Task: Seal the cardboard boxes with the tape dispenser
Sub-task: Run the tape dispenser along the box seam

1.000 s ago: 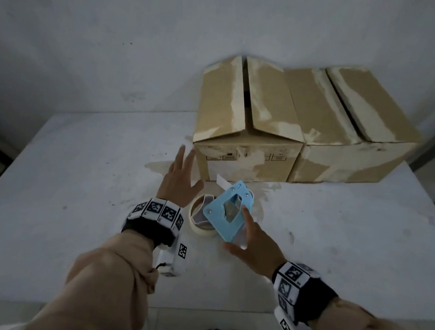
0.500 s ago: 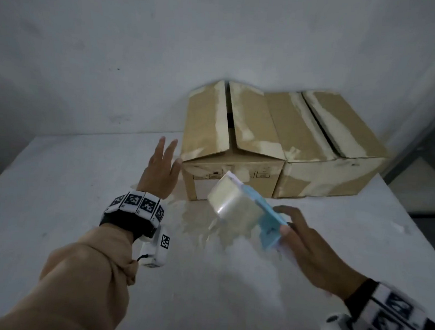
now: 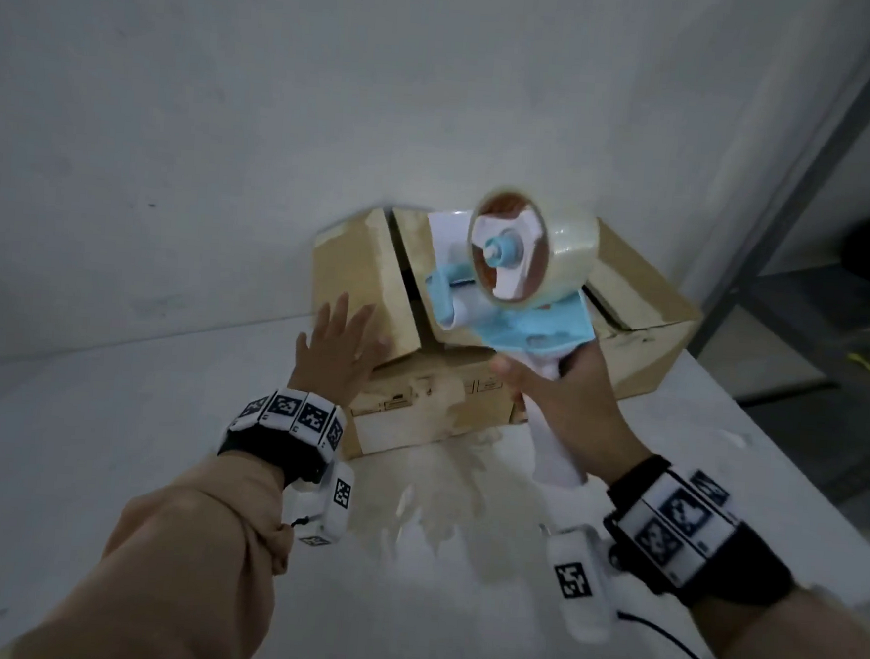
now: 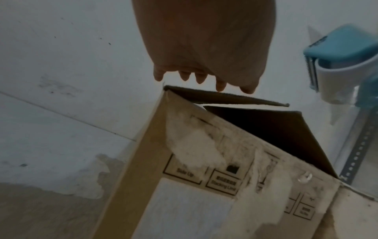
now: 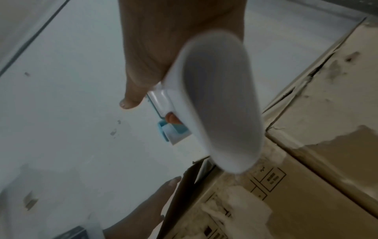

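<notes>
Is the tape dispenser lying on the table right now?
No, the right hand holds the tape dispenser up in the air by its handle.

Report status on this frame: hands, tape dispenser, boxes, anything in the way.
Left hand open, fingers spread at near box flap. Right hand grips tape dispenser handle, raised over boxes. Near box flaps unsealed, gap showing. Nothing blocking.

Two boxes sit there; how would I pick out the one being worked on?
Find the white table against the wall. Two cardboard boxes sit side by side; it is the left box. Unlike its neighbour, the open left hand reaches its raised flap.
</notes>
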`<state>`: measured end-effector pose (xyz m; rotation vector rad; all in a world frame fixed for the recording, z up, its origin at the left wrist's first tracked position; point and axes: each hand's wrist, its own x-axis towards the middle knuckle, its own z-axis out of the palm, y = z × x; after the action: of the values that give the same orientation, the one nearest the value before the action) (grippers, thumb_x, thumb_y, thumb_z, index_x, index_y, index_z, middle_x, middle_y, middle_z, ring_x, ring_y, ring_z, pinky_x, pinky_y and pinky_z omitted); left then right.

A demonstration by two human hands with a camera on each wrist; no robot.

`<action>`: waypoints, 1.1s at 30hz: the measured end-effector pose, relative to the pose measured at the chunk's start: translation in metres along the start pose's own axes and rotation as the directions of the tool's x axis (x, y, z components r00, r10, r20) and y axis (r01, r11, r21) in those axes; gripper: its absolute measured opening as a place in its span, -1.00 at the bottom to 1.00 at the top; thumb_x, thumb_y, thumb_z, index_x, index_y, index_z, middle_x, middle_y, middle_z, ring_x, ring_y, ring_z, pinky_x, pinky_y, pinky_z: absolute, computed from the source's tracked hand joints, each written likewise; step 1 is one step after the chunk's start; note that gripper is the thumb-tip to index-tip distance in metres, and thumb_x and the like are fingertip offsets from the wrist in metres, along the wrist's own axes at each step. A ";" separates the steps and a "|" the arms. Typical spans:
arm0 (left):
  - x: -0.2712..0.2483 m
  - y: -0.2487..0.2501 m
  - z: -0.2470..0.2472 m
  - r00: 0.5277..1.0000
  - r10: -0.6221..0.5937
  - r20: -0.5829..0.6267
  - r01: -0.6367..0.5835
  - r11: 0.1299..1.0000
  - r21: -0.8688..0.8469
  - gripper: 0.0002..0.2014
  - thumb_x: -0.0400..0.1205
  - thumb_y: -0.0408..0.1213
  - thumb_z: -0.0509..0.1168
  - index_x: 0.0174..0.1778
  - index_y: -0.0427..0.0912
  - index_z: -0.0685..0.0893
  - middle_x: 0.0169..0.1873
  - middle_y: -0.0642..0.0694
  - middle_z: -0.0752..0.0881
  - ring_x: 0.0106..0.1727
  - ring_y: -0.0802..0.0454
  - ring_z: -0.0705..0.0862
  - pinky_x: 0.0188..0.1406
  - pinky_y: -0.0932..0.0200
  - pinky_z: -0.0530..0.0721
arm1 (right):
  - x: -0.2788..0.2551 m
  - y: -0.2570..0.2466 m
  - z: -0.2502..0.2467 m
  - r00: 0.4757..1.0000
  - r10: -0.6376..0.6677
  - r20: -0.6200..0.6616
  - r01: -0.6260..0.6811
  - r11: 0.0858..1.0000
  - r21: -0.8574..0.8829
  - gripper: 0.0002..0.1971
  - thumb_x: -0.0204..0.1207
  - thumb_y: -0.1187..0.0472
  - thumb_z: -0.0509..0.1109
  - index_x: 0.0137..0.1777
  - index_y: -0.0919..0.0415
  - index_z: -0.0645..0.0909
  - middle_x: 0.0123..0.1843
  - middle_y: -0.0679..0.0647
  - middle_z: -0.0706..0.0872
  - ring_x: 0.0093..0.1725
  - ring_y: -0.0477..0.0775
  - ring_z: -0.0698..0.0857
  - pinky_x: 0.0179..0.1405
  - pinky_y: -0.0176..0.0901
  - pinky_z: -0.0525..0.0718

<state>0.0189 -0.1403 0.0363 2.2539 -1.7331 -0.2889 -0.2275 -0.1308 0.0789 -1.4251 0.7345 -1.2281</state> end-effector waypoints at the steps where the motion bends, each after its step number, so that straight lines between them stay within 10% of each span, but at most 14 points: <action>1: 0.004 0.000 0.000 1.000 0.004 -0.002 -0.004 1.000 0.014 -0.44 0.69 0.08 -0.06 0.62 0.05 0.03 0.66 -0.04 -0.13 0.66 -0.08 -0.14 0.59 -0.24 -0.01 | 0.005 0.001 0.004 0.999 -0.008 -0.043 0.008 1.000 0.000 -0.60 0.24 0.20 0.57 0.05 0.23 0.57 -0.34 -0.13 0.73 -0.47 -0.13 0.62 -0.56 -0.27 0.60; 7: 0.009 -0.007 0.015 0.995 0.001 0.100 -0.001 1.000 -0.001 -0.38 0.67 0.12 -0.03 0.61 -0.06 0.05 0.66 -0.04 -0.05 0.66 -0.03 -0.08 0.55 -0.23 0.17 | 0.032 0.008 0.011 0.988 -0.052 -0.149 0.048 0.998 -0.029 -0.65 0.36 0.13 0.45 0.14 0.13 0.54 0.03 0.10 0.73 -0.09 0.09 0.75 -0.12 -0.17 0.75; 13: -0.008 -0.013 0.026 0.997 0.081 -0.017 -0.081 0.997 0.018 0.04 0.26 0.37 -0.44 0.59 -0.13 0.19 0.63 -0.10 0.12 0.64 -0.07 0.07 0.51 -0.12 0.26 | 0.045 0.023 0.016 0.980 -0.083 -0.182 0.080 0.997 -0.021 -0.56 0.39 -0.08 0.47 0.21 -0.02 0.44 0.09 -0.01 0.69 0.09 0.16 0.68 0.13 -0.16 0.65; 19: -0.034 -0.011 0.020 0.958 0.193 -0.214 -0.156 0.972 0.176 -0.36 0.50 0.13 -0.11 0.17 -0.17 0.70 0.16 -0.15 0.73 0.08 -0.14 0.71 0.11 -0.11 0.49 | 0.050 0.046 0.026 0.981 -0.026 -0.192 0.018 0.999 -0.044 -0.74 0.56 0.27 0.30 0.20 0.10 0.37 -0.06 -0.09 0.69 -0.07 0.00 0.70 -0.03 -0.38 0.63; 23: -0.056 -0.020 0.017 0.842 0.349 -0.412 -0.250 0.929 0.274 -0.62 0.55 -0.04 0.05 -0.19 -0.03 0.78 -0.22 0.04 0.81 -0.34 0.00 0.73 -0.04 0.06 0.27 | 0.049 0.059 0.031 0.984 0.025 -0.179 -0.037 0.997 -0.061 -0.80 0.56 0.21 0.34 0.05 -0.10 0.43 0.09 0.12 0.68 0.09 0.16 0.68 0.07 -0.16 0.62; 27: -0.061 -0.032 0.006 0.855 0.405 -0.325 -0.366 0.913 0.178 -0.68 0.47 0.00 0.12 -0.35 0.02 0.77 -0.37 0.09 0.80 -0.46 0.09 0.71 -0.07 0.13 0.35 | 0.044 0.064 0.033 0.989 -0.004 -0.147 -0.001 0.999 -0.037 -0.77 0.54 0.20 0.32 0.10 -0.11 0.46 0.11 -0.04 0.66 0.10 0.15 0.67 0.12 -0.10 0.62; 30: -0.040 -0.042 -0.008 0.912 0.357 -0.202 -0.318 0.927 0.200 -0.48 0.43 0.18 0.10 -0.04 -0.13 0.77 -0.10 -0.14 0.81 -0.16 -0.05 0.79 -0.13 0.04 0.62 | 0.041 0.071 0.027 0.989 -0.004 -0.149 0.001 1.000 -0.017 -0.65 0.57 0.24 0.29 0.32 0.07 0.34 0.23 0.03 0.60 0.00 -0.04 0.70 -0.07 -0.28 0.68; 33: -0.011 -0.059 -0.022 0.989 0.027 -0.143 -0.026 1.000 0.008 -0.25 0.45 0.22 0.29 0.48 -0.16 0.40 0.50 -0.22 0.40 0.50 -0.20 0.37 0.45 -0.23 0.37 | 0.038 0.081 0.022 0.979 0.011 -0.204 -0.019 0.999 -0.035 -0.57 0.60 0.30 0.27 0.43 0.25 0.26 0.30 0.07 0.56 -0.01 -0.26 0.69 -0.12 -0.40 0.66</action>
<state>0.0769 -0.1129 0.0363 2.1958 -1.6898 -0.1129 -0.1817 -0.1784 0.0150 -1.3336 0.9101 -1.3684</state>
